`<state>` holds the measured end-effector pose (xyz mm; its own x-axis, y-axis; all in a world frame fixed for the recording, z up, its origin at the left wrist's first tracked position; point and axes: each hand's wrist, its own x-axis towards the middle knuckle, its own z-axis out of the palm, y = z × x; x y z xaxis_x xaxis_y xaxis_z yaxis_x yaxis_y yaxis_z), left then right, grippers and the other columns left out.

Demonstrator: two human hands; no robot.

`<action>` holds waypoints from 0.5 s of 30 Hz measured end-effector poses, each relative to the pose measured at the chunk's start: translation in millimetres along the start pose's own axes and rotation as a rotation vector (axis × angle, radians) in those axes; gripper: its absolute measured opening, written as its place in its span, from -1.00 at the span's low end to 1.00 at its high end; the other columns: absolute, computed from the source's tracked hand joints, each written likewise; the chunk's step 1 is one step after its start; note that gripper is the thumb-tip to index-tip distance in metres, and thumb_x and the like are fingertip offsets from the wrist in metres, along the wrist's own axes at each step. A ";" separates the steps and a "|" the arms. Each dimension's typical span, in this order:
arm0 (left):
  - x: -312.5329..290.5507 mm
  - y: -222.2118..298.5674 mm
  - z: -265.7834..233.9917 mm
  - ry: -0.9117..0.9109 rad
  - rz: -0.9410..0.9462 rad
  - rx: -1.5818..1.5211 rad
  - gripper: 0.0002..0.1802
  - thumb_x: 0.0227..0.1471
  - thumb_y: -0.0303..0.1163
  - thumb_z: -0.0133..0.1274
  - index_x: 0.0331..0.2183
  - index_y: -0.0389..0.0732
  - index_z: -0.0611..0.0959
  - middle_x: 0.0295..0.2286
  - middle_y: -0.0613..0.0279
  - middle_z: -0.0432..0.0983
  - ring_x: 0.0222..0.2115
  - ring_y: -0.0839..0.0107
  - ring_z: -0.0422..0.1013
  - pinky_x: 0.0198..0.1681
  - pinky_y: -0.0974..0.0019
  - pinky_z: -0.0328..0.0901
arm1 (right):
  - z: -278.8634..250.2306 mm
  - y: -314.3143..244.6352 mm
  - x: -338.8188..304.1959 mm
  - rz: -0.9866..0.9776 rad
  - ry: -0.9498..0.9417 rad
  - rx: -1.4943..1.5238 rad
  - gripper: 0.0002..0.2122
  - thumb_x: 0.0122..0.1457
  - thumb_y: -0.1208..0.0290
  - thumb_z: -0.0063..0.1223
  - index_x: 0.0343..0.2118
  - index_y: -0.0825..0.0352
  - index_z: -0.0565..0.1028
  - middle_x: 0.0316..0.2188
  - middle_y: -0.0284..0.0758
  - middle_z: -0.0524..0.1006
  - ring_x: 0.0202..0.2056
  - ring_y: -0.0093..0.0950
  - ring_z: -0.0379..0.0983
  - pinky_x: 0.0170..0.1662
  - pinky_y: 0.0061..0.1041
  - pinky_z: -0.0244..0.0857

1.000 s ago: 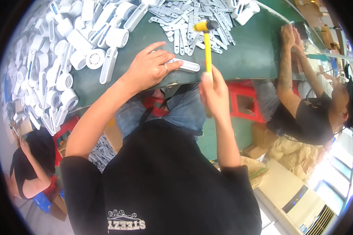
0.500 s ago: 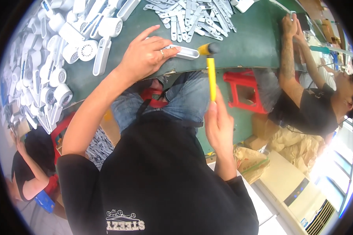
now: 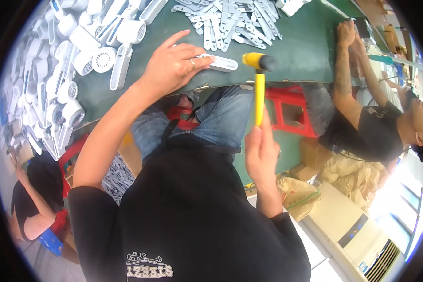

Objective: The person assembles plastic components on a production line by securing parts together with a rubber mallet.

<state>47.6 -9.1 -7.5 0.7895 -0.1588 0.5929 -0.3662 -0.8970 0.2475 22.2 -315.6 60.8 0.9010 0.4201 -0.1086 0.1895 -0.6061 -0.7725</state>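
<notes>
- The left hand (image 3: 171,63) lies palm-down on the green table (image 3: 310,47), fingers spread over one end of a white strip (image 3: 219,62) and pinning it flat — a ring shows on one finger.
- The strip sits near the table's front edge, its free end pointing toward the mallet head.
- The right hand (image 3: 262,152) is clenched round the lower end of a yellow mallet (image 3: 259,82); the handle stands nearly upright in front of the table edge.
- The mallet head, yellow with a dark face, hangs just beside the strip's free end; whether they touch cannot be told.
- A pile of grey strips (image 3: 235,21) lies farther back on the table, well apart from the hands.
- White fan parts (image 3: 70,61) are heaped to the left of the left hand.
- Below the table edge are blue jeans (image 3: 221,117) and a red stool (image 3: 291,110).
- On the right, another person (image 3: 376,131) in a dark shirt reaches both arms onto the table.
</notes>
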 end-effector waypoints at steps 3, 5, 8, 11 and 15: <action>3.7 -3.0 -4.5 -0.019 -0.042 -0.072 -0.74 0.06 -0.30 0.34 -0.15 0.02 0.82 -0.29 0.40 0.70 -0.19 0.37 0.61 0.33 0.05 0.30 | 9.4 8.3 17.8 0.056 -0.127 -0.102 -0.51 0.50 0.36 -0.10 0.45 0.20 0.25 -0.49 -0.02 0.59 -0.47 -0.19 0.64 -0.36 -0.29 0.44; 9.4 -4.1 -16.4 -0.173 -0.058 -0.076 -0.72 0.02 -0.34 0.34 -0.15 -0.05 0.82 -0.29 0.35 0.67 -0.07 0.32 0.55 0.40 0.04 0.21 | -5.1 -4.4 14.5 0.144 -0.144 -0.001 -0.53 0.52 0.33 -0.10 0.45 0.21 0.28 -0.56 -0.17 0.51 -0.54 -0.41 0.54 -0.37 -0.40 0.40; 18.4 -7.6 -40.6 -0.424 0.074 -0.087 -0.56 -0.10 -0.54 0.27 -0.11 -0.04 0.82 -0.17 0.34 0.64 0.16 0.22 0.39 0.48 -0.05 0.09 | -8.7 -5.2 14.7 0.145 -0.130 0.202 -0.54 0.54 0.30 -0.15 0.44 0.25 0.28 -0.58 -0.40 0.40 -0.54 -0.64 0.36 -0.39 -0.54 0.32; -1.2 -8.2 -54.7 -0.346 0.015 -0.027 -0.50 -0.09 -0.67 0.17 -0.11 -0.01 0.82 0.18 0.29 0.50 0.27 0.09 0.28 0.45 -0.02 0.13 | -4.3 -1.5 15.2 0.121 -0.124 0.282 -0.54 0.55 0.30 -0.17 0.44 0.28 0.28 -0.58 -0.48 0.36 -0.53 -0.71 0.30 -0.41 -0.60 0.27; -36.3 10.8 -67.1 -0.020 -0.306 0.013 -0.51 -0.01 -0.57 0.27 0.00 -0.01 0.77 0.16 0.17 0.53 0.08 0.02 0.45 0.15 0.06 0.37 | 3.7 2.3 15.3 0.195 -0.257 0.281 -0.53 0.55 0.28 -0.19 0.46 0.26 0.26 -0.58 -0.47 0.37 -0.51 -0.69 0.32 -0.39 -0.57 0.29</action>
<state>-18.1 14.6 25.1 0.8719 0.1114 0.4768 -0.1038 -0.9095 0.4025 34.9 -308.0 55.0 0.7760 0.4924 -0.3942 -0.1200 -0.4983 -0.8587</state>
